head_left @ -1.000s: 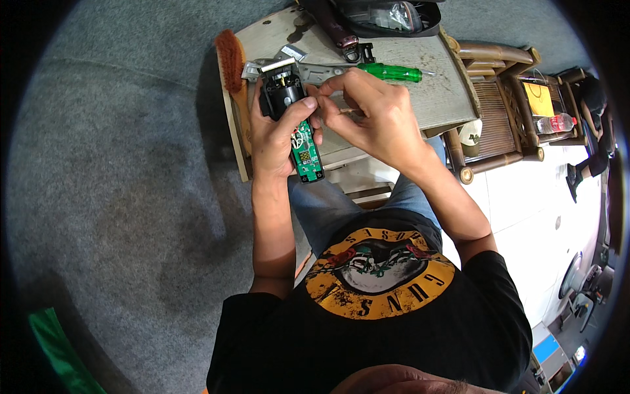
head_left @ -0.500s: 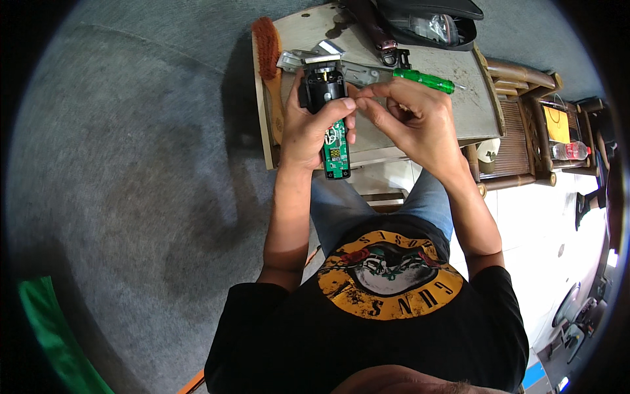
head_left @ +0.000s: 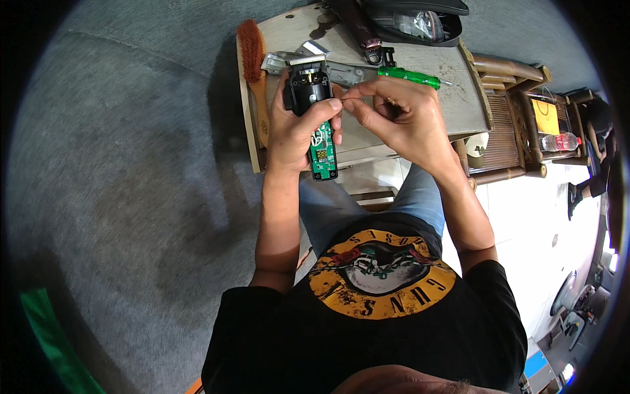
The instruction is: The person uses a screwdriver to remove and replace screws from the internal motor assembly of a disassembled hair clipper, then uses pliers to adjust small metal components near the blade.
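Observation:
My left hand (head_left: 289, 141) is closed around an opened hair clipper (head_left: 311, 92), held upright with its blade (head_left: 307, 60) at the far end. Its lower casing is off, baring a green circuit board (head_left: 323, 154) with pale wires. My left thumb lies across the clipper's middle. Just to the right, my right hand (head_left: 410, 118) pinches thumb and forefinger together close to the left thumb tip. Something thin and dark seems to be between those fingertips, too small to make out. Beyond the hands, a green-handled screwdriver (head_left: 410, 78) lies on the small table (head_left: 443, 108).
At the table's left edge lies a brush (head_left: 252, 56) with reddish bristles. Metal clipper parts (head_left: 279, 62), a dark clipper (head_left: 357, 29) and a black case (head_left: 420, 26) are on the far side. A bamboo bench (head_left: 505, 128) stands to the right, with a bottle (head_left: 560, 142).
The whole view has shifted, so the table and hands sit slightly farther left. Both hands keep nearly the same pose, the left still holding the hair clipper and the right still pinching.

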`<act>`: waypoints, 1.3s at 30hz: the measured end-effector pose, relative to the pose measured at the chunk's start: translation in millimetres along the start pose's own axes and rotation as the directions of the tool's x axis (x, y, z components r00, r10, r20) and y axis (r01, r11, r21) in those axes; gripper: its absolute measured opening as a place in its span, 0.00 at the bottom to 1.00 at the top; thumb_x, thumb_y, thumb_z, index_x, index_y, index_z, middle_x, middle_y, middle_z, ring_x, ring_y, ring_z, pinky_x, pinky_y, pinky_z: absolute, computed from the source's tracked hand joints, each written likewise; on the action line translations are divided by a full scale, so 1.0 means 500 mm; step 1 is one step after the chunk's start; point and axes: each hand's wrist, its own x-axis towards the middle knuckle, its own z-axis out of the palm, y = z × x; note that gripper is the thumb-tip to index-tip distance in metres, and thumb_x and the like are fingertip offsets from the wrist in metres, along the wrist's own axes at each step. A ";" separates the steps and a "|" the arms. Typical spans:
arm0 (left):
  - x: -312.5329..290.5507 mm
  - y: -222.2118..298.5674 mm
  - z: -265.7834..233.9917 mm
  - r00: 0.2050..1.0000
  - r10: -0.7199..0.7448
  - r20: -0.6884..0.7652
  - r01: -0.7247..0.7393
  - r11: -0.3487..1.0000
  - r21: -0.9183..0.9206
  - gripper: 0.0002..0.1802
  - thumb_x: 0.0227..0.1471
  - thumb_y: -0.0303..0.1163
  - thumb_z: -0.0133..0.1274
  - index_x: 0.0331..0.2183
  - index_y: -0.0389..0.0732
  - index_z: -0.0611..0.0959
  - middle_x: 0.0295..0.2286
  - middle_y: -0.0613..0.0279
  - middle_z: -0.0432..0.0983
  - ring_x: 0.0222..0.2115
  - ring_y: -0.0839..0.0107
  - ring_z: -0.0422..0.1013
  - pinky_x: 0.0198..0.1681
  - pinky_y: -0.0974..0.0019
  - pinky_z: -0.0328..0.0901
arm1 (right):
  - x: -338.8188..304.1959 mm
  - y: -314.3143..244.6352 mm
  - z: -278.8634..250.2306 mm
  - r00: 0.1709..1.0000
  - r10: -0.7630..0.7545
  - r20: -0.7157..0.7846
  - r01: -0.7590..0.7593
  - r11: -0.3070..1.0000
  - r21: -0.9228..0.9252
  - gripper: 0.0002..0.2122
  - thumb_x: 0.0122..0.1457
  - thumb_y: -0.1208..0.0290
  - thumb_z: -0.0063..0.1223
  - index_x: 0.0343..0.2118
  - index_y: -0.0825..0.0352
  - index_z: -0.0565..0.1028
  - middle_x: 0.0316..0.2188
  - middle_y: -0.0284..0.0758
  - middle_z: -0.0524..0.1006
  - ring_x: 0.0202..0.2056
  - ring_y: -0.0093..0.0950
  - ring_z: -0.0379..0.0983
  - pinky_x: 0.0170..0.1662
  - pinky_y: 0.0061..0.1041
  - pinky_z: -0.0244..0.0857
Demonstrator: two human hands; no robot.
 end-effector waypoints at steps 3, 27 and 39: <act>-0.001 0.000 0.005 1.000 0.008 -0.002 -0.008 1.000 -0.009 0.23 0.51 0.18 0.62 0.46 0.38 0.72 0.34 0.55 0.79 0.23 0.72 0.77 0.20 0.66 0.75 | -0.002 0.000 -0.001 1.000 -0.004 -0.021 0.004 1.000 0.005 0.08 0.59 0.73 0.68 0.39 0.69 0.85 0.25 0.36 0.81 0.20 0.23 0.70 0.24 0.25 0.65; -0.005 -0.004 -0.004 0.993 0.031 0.111 -0.034 0.999 0.025 0.42 0.41 0.19 0.50 0.61 0.38 0.61 0.34 0.54 0.74 0.27 0.64 0.77 0.28 0.61 0.78 | 0.046 -0.016 0.032 0.973 -0.211 -0.090 0.202 0.974 -0.105 0.08 0.54 0.72 0.67 0.35 0.67 0.83 0.28 0.36 0.82 0.26 0.33 0.82 0.29 0.30 0.74; -0.007 -0.003 -0.003 0.980 0.070 0.186 -0.088 0.992 0.088 0.48 0.40 0.18 0.48 0.65 0.39 0.54 0.40 0.55 0.72 0.34 0.65 0.77 0.33 0.60 0.78 | 0.050 -0.030 0.031 0.944 -0.329 -0.015 0.299 0.877 -0.375 0.09 0.55 0.66 0.65 0.34 0.64 0.78 0.28 0.33 0.79 0.25 0.37 0.80 0.26 0.35 0.73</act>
